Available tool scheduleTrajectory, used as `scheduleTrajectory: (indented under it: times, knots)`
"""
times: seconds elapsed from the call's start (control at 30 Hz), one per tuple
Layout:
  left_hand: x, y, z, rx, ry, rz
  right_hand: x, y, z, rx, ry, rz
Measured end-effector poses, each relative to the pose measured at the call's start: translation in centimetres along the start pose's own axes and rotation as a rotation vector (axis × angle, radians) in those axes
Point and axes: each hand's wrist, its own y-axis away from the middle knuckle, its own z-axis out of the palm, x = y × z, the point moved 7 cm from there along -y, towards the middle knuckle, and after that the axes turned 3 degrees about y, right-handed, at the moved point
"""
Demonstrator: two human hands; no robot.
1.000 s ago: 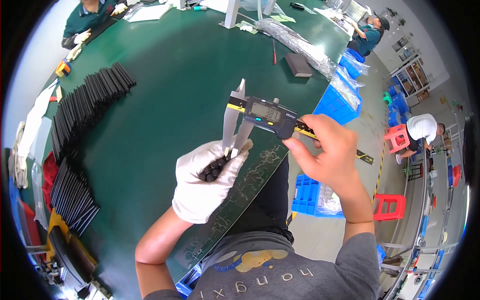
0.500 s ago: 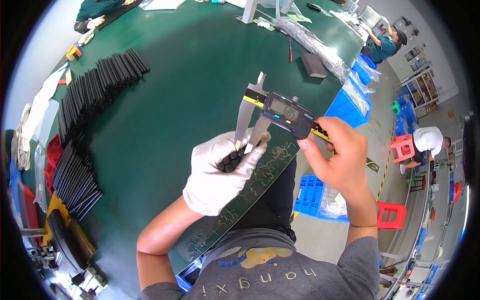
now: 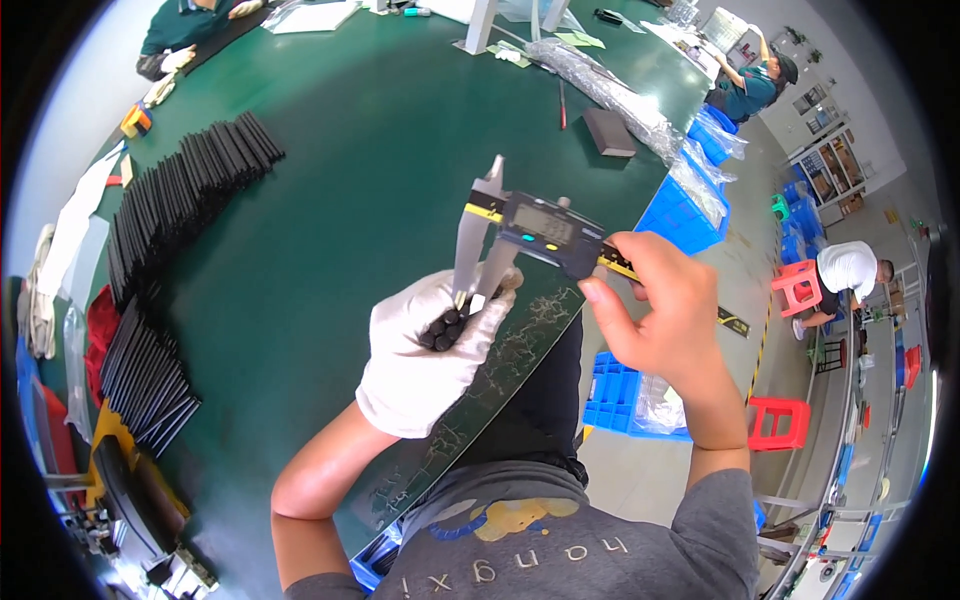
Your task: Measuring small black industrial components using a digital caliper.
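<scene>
My left hand [image 3: 425, 355], in a white glove, is curled shut around a small bunch of black rods [image 3: 445, 327]; only their round ends show, poking out between thumb and fingers. My right hand [image 3: 665, 315] is bare and closed on the digital caliper [image 3: 530, 232], gripping the beam just right of the display body, thumb toward the slider. The caliper sits roughly level, display facing up at me, long measuring tips pointing down into the top of the rod bunch. Tips touch or sit right at the rods; I can't tell whether they're actually clamped on one. Both hands are held above the near edge of the green table [image 3: 330, 180], just in front of my chest.

On the table to my left, a long curved row of black strips [image 3: 175, 215] stands on edge, running from mid-table down toward the near-left corner, well apart from my hands. A dark flat block [image 3: 608, 132] lies on the far right of the table, next to a long clear plastic bag [image 3: 610, 90]. Blue bins [image 3: 680, 215] sit beside the table's right edge. A red stool [image 3: 780, 422] stands on the floor to my right, below my forearm in the view. Another person in a green top [image 3: 745, 95] is at the far right end of the table; one in a white top [image 3: 848, 272] is bent over further right.
</scene>
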Motion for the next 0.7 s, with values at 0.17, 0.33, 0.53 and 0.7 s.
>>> scheduleTrajectory:
  times: [0.17, 0.33, 0.53, 0.7]
  knots:
    - [0.2, -0.1, 0.0, 0.001, -0.040, 0.018, -0.3, 0.1, -0.2, -0.018, -0.047, 0.036]
    - [0.4, -0.2, 0.0, 0.008, -0.028, 0.051, -0.6, -0.1, -0.1, -0.009, -0.050, 0.034]
    - [1.0, -0.1, 0.0, 0.007, -0.157, 0.138, -1.0, -0.5, -0.8, -0.004, 0.064, 0.041]
    - [0.9, -0.1, 0.2, -0.006, -0.143, 0.112, -1.1, -0.5, -1.4, 0.020, 0.120, 0.049]
